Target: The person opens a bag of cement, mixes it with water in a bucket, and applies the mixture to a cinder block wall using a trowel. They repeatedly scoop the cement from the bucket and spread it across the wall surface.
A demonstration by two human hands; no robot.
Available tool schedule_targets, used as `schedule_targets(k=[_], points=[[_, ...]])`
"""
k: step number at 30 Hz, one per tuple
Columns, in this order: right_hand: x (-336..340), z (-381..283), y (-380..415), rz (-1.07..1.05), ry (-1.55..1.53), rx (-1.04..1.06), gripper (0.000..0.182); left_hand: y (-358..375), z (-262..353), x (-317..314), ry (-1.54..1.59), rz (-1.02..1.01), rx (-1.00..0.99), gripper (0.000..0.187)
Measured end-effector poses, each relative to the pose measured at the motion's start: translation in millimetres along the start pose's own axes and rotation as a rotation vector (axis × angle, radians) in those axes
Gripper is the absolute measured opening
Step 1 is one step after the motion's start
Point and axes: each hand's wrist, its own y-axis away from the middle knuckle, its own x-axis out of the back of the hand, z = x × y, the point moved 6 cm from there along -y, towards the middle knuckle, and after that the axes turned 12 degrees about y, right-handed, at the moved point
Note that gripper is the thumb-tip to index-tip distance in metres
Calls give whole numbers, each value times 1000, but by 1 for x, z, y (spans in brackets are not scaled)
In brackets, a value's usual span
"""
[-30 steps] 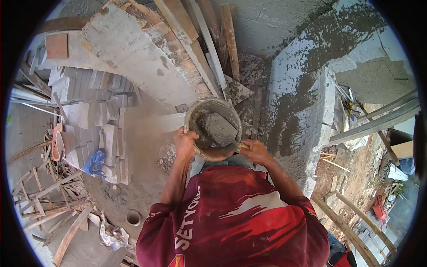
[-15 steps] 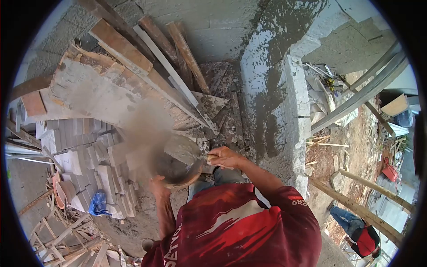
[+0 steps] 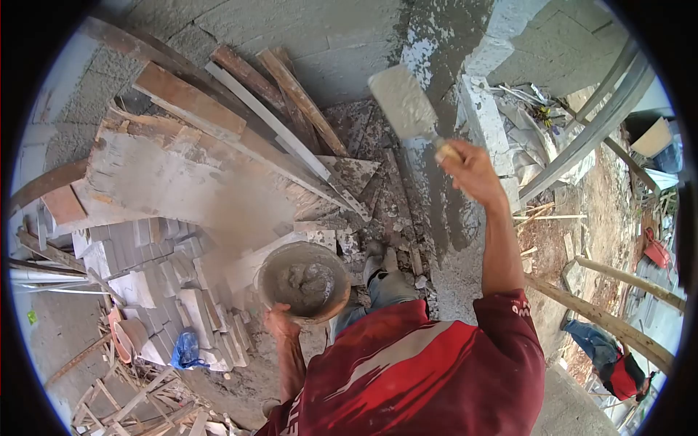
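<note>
My right hand (image 3: 471, 171) is wrapped round the wooden handle of a trowel (image 3: 404, 103), its broad blade coated with wet grey mortar. The blade is raised in front of the partly plastered wall (image 3: 436, 138), overlapping it in this view. My left hand (image 3: 281, 322) grips the near left rim of a round bucket (image 3: 340, 294). Inside the bucket lies a heap of wet mortar (image 3: 309, 283). The left fingers are partly hidden against the bucket's side.
Wooden planks (image 3: 302, 98) lean at the back beside a mortar-stained board (image 3: 145, 163). Stacked light blocks (image 3: 131, 287) stand to the left, with a blue plastic bag (image 3: 187, 350) near them. On the right, beyond a pole (image 3: 603, 320), another person (image 3: 607, 360) is visible.
The trowel has risen out of the bucket, up and to the right, with mortar on its blade. My left hand stays at the bucket's rim, and the view has shifted slightly.
</note>
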Motion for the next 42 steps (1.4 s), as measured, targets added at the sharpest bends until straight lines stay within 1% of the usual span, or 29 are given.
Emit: schedule_targets(k=[1,2,3,4,5,6,7,8,10,11,12,13,14,16,19,23,26,29,31,33,35,37,38,40,41,42], points=[[-17,-3,17,-6,126,85,38,4,1,-13,60,-90,15,37],[-37,-6,35,-14,214,150,39,-3,-3,-15,55,-89,13,38],[-58,-8,52,-29,301,216,39,-11,-8,-20,124,-148,51,38],[-75,-5,68,-39,288,222,39,3,2,-32,64,-97,32,36],[-95,-5,84,-72,478,300,35,0,2,-42,95,-172,10,33],[-113,-9,97,-99,666,385,32,0,6,-47,36,-156,-34,31],[-122,-12,104,-105,650,401,32,-12,-2,-49,108,-208,-37,31],[-131,-11,107,-159,786,366,30,1,9,-67,145,-242,-47,31],[-135,-20,111,-215,1047,311,28,0,12,-87,179,-344,-66,27],[-132,-29,112,-193,1047,301,28,6,15,-98,195,-397,-56,26],[-125,-38,113,-120,1079,335,28,9,18,-107,194,-421,-54,26],[-119,-47,115,-46,1114,366,29,14,24,-117,211,-449,-110,24],[-113,-53,118,-24,1119,350,29,17,31,-127,229,-477,-167,21],[-106,-63,126,5,1169,339,29,25,41,-139,219,-529,-187,20],[-100,-68,138,-23,1195,280,30,34,54,-148,197,-565,-232,17],[-106,-69,146,2,1172,265,27,27,58,-150,159,-579,-274,16],[-111,-74,166,-49,1132,231,32,21,59,-144,142,-578,-260,16],[-129,-72,179,-40,1105,257,35,20,58,-137,65,-612,-271,16],[-157,-53,167,-46,1179,258,35,25,57,-135,35,-636,-263,15],[-200,-29,145,-243,904,194,32,31,54,-130,-25,-701,-243,16],[-260,-22,144,-509,617,117,29,24,45,-119,-25,-724,-230,16],[-300,-22,162,-573,373,8,33,16,52,-126,-9,-749,-241,17],[-309,-29,174,-591,356,13,33,14,59,-118,-40,-735,-256,17],[-306,-48,186,-457,359,143,35,11,67,-108,-42,-710,-253,15],[-302,-51,188,-466,359,153,35,10,70,-103,-40,-698,-260,15],[-296,-55,187,-439,468,214,34,7,74,-97,-11,-659,-255,14]])
